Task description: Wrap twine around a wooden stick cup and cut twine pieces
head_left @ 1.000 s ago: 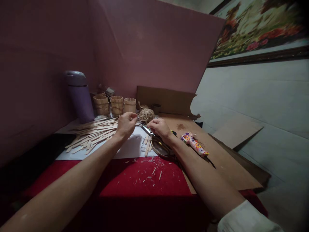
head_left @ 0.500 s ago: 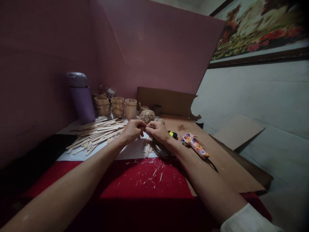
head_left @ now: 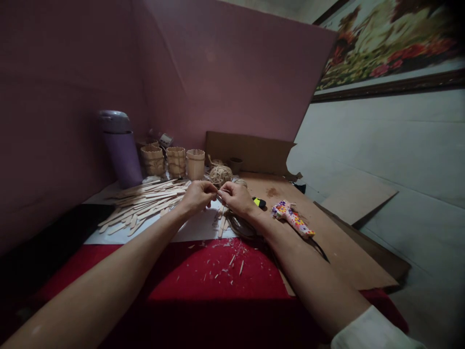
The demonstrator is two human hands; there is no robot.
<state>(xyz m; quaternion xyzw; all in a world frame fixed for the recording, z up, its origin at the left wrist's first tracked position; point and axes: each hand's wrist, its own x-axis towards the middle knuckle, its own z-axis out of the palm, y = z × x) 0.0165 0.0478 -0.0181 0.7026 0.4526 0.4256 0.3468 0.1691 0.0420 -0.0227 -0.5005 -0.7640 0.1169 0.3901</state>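
Note:
My left hand (head_left: 199,197) and my right hand (head_left: 236,198) meet almost fingertip to fingertip above the white paper. Both are closed in a pinch. A thin strand of twine (head_left: 222,191) shows at the fingertips, mostly hidden by them. Brown loops of cord (head_left: 240,226) hang or lie just below my right hand; I cannot tell whether they join the strand. Right behind the hands is a ball of jute twine (head_left: 220,174). Loose wooden craft sticks (head_left: 145,203) are piled beside my left hand, and a few short sticks (head_left: 222,223) lie beneath the hands.
Small wooden-stick cups (head_left: 195,164) stand behind the pile, beside a purple flask (head_left: 123,155). On the cardboard (head_left: 337,252) at right lies a flower-patterned glue gun (head_left: 293,218) with a black cord. A yellow-black tool (head_left: 259,202) is near my right wrist. Wood scraps litter the red cloth (head_left: 174,278).
My hands stay pinched together, with the fingertips slightly farther apart. The whole view has shifted a little; the objects on the table stay where they were.

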